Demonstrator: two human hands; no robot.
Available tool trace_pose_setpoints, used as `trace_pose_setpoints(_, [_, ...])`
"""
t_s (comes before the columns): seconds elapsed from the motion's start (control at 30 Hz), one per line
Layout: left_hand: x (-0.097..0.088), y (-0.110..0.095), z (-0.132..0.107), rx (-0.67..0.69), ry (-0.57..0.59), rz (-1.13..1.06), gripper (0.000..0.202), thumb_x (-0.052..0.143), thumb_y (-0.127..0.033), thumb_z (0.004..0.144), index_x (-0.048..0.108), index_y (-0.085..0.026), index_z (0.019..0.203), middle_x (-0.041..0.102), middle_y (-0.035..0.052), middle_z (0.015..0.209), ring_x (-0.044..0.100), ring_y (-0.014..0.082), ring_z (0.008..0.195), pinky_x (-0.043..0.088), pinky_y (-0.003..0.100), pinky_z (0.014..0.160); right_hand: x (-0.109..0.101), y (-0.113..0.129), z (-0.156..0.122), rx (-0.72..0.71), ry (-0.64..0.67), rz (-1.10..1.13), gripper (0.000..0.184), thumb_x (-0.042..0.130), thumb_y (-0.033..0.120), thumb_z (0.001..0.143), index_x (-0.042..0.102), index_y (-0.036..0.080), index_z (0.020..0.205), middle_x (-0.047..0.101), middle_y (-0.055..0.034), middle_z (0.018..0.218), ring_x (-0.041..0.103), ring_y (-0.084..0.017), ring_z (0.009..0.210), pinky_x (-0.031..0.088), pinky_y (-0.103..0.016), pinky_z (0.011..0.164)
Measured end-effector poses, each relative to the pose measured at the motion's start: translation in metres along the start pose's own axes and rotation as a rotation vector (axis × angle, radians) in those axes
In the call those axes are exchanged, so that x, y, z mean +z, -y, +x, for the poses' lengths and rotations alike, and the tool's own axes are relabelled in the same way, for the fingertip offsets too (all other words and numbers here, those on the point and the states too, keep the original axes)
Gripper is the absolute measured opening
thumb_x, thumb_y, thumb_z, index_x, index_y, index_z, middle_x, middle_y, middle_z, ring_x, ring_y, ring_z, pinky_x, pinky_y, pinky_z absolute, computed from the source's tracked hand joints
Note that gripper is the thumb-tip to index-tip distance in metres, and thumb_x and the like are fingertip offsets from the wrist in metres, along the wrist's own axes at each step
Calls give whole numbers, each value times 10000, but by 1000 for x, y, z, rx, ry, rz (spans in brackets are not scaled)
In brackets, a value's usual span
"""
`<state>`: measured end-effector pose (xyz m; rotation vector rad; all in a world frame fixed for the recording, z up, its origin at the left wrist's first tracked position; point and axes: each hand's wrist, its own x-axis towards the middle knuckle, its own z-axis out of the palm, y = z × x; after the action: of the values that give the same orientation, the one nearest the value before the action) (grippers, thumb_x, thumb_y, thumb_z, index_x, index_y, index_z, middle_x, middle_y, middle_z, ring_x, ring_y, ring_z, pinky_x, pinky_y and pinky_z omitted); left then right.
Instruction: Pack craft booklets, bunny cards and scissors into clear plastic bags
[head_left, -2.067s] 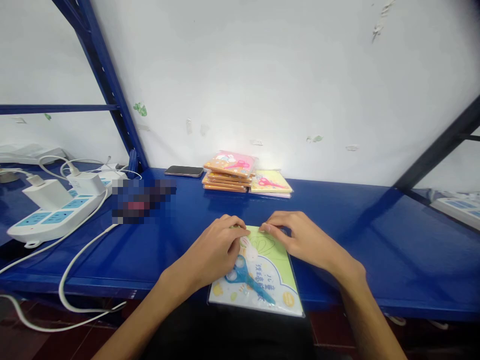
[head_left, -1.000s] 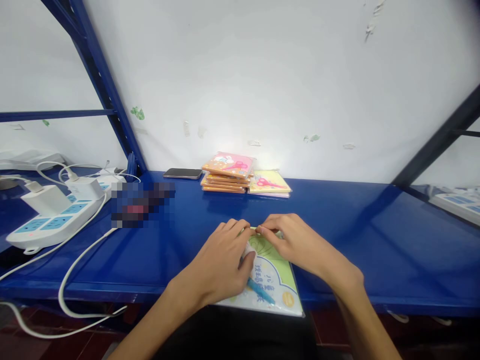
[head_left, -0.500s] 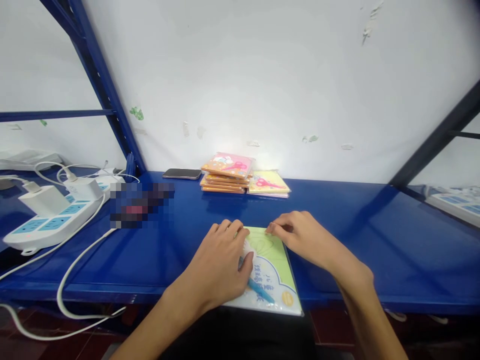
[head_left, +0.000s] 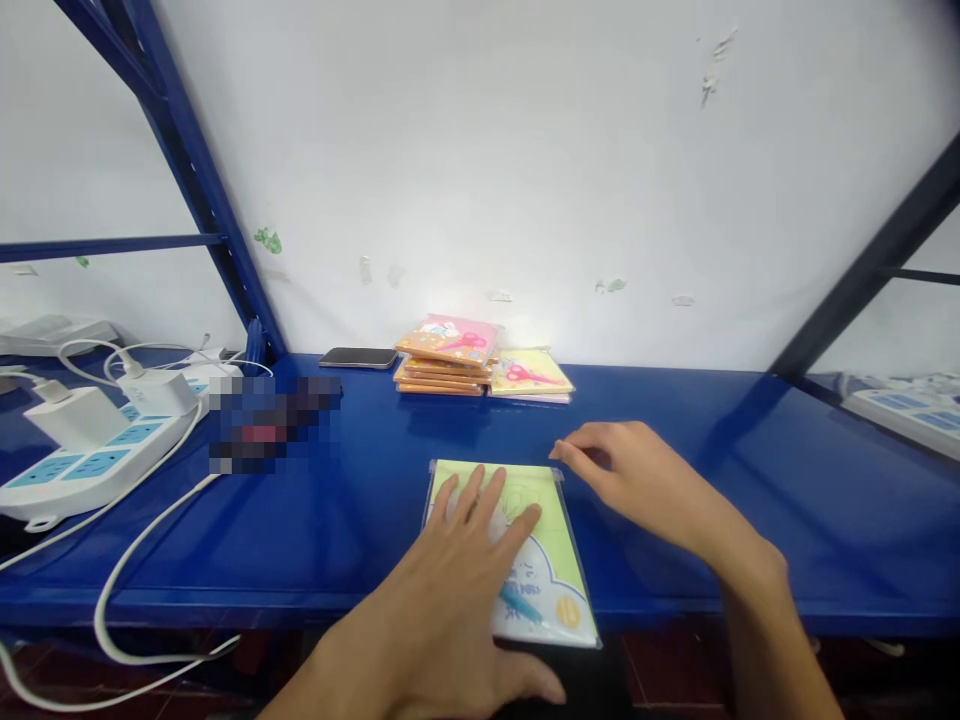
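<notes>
A green and white craft packet point(head_left: 551, 565) in a clear sleeve, with blue toy scissors inside, lies at the front edge of the blue shelf point(head_left: 750, 500). My left hand point(head_left: 457, 590) lies flat on the packet with its fingers spread, covering most of it. My right hand point(head_left: 637, 480) hovers just right of the packet's far right corner. Its fingers are curled with thumb and fingertips pinched together, and nothing I can name shows between them.
A stack of orange packets point(head_left: 442, 360) and a yellow packet point(head_left: 529, 375) sit at the back by the white wall, with a dark phone point(head_left: 358, 357) to their left. White power strips point(head_left: 82, 455) with plugs and cables point(head_left: 135, 560) fill the left side. Blue frame posts point(head_left: 195, 180) rise at the left.
My left hand has flattened and spread on the packet. My right hand has drawn away to the right, off the packet's top edge. The view has tilted down slightly.
</notes>
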<state>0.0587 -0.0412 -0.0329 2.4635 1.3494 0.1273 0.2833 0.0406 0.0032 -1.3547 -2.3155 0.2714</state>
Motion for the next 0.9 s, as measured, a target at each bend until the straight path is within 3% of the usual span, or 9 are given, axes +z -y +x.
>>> trace_pose_setpoints(0.1, [1, -5, 0, 13, 25, 98, 1083, 833, -441, 750, 257, -185, 1632, 139, 267, 1690, 37, 489, 1552, 166, 760, 1191, -13, -5, -6, 51, -43, 3, 418, 441, 467, 1043, 801, 260, 990, 810, -38, 969, 745, -254, 867, 513, -328, 725])
trace_pose_setpoints(0.23, [3, -6, -1, 104, -74, 247, 715, 717, -285, 822, 493, -197, 1495, 447, 262, 1574, 357, 497, 1479, 241, 750, 1176, -26, -12, -15, 73, -148, 66, 476, 427, 577, 1032, 789, 270, 997, 801, -40, 927, 744, -263, 838, 537, -353, 754])
trace_pose_setpoints(0.33, [-3, -6, -3, 162, -112, 300, 508, 608, -232, 865, 594, -195, 1372, 635, 199, 1405, 599, 424, 1281, 457, 635, 1091, -33, -20, -21, 108, -222, 99, 501, 426, 622, 1017, 788, 276, 995, 793, -46, 901, 739, -272, 818, 549, -375, 764])
trace_pose_setpoints(0.4, [-11, -3, -7, 193, -177, 326, 509, 539, -113, 830, 618, -201, 1325, 708, 145, 1311, 676, 361, 1171, 554, 532, 997, -37, -24, -25, 142, -252, 112, 521, 418, 652, 1007, 785, 283, 986, 789, -47, 891, 736, -275, 816, 551, -378, 751])
trace_pose_setpoints(0.5, [-23, 6, -15, 235, -418, 372, 610, 446, 27, 769, 617, -219, 1300, 748, 77, 1271, 716, 269, 1124, 575, 420, 970, -42, -29, -29, 187, -279, 134, 532, 410, 686, 995, 778, 301, 986, 781, -33, 875, 729, -262, 813, 547, -367, 739])
trace_pose_setpoints(0.57, [-31, 16, -21, 228, -596, 389, 597, 409, 48, 827, 601, -254, 1304, 761, 37, 1252, 736, 219, 1082, 577, 372, 948, -45, -31, -31, 202, -290, 141, 526, 416, 698, 988, 776, 314, 974, 775, -20, 863, 723, -250, 805, 540, -362, 742])
trace_pose_setpoints(0.7, [-54, 36, -19, 252, -815, 472, 580, 414, 15, 895, 563, -287, 1368, 704, 44, 1365, 676, 233, 1233, 527, 415, 1037, -49, -30, -33, 215, -297, 152, 507, 448, 701, 976, 778, 318, 946, 767, -8, 855, 712, -234, 783, 525, -359, 740])
trace_pose_setpoints(0.83, [-92, 62, 21, 248, -935, 561, 511, 418, -12, 942, 622, -262, 1339, 684, 69, 1394, 575, 272, 1367, 478, 475, 1074, -49, -22, -33, 219, -283, 183, 491, 463, 692, 976, 774, 315, 932, 761, -2, 857, 705, -220, 769, 516, -346, 721])
trace_pose_setpoints(0.9, [-107, 81, 52, 177, -907, 541, 468, 392, -53, 988, 625, -232, 1352, 648, 89, 1439, 519, 258, 1418, 429, 476, 1119, -48, -19, -32, 209, -279, 194, 489, 465, 687, 979, 771, 308, 933, 759, -5, 854, 701, -219, 769, 512, -340, 714])
